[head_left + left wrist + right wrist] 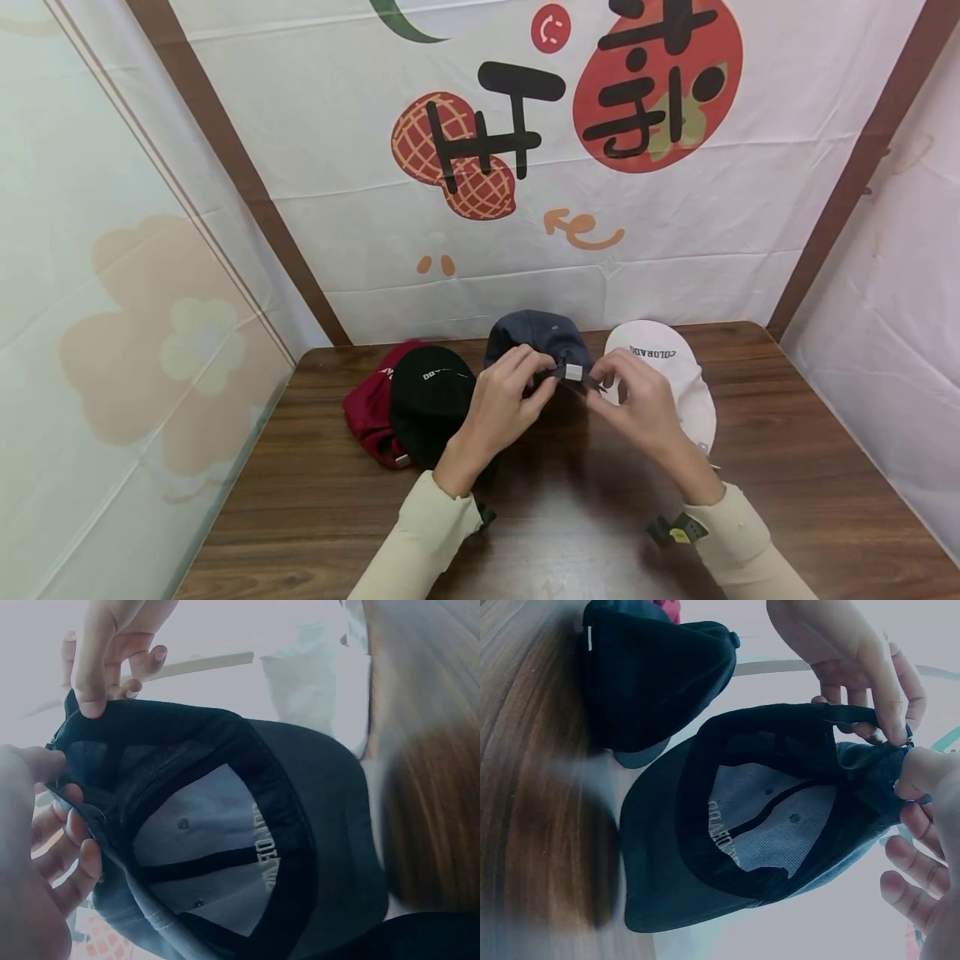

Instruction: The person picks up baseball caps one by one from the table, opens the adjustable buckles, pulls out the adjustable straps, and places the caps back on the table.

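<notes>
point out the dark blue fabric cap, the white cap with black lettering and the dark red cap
Dark blue fabric cap (pixel 557 337): head view, on its crown.
White cap with black lettering (pixel 686 380): head view, just below the lettering.
Dark red cap (pixel 367 411): head view, on its uncovered side.

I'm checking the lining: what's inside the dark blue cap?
Inside the cap, pale panels, a dark strip and light lettering show. Whatever lies behind the dark inner band is covered.
</notes>
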`<action>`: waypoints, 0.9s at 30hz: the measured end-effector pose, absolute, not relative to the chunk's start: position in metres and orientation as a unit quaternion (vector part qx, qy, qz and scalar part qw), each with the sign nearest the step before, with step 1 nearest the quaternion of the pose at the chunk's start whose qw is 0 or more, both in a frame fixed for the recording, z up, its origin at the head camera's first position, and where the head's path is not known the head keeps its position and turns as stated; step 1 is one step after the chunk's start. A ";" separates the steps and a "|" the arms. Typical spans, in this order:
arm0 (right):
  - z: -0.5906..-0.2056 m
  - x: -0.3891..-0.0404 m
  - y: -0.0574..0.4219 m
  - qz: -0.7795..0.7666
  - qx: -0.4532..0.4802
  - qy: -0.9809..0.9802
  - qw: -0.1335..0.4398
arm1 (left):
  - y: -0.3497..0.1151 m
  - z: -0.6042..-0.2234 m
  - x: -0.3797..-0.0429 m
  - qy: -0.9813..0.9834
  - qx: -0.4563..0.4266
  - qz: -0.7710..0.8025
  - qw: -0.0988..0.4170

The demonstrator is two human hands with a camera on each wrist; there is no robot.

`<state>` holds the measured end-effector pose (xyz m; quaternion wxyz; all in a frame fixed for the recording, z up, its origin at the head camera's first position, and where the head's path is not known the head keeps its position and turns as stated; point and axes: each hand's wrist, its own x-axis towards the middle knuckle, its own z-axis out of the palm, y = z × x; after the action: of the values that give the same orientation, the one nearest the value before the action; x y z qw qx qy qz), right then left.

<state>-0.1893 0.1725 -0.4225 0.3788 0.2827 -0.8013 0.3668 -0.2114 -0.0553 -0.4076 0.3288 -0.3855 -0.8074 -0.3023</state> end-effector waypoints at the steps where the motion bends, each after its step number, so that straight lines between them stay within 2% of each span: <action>1: -0.421 -0.188 0.172 0.369 0.283 -0.799 0.382 | -0.055 -0.406 -0.211 -0.806 -0.386 -0.303 0.331; 15: -0.406 -0.182 0.168 0.402 0.316 -0.744 0.430 | -0.054 -0.389 -0.203 -0.787 -0.398 -0.319 0.347; 27: -0.397 -0.181 0.165 0.427 0.324 -0.719 0.444 | -0.054 -0.381 -0.200 -0.774 -0.409 -0.350 0.333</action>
<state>-0.1808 0.1653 -0.3974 0.4436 0.3236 -0.7187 0.4265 -0.1999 -0.0542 -0.3807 0.3335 -0.4090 -0.7738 -0.3504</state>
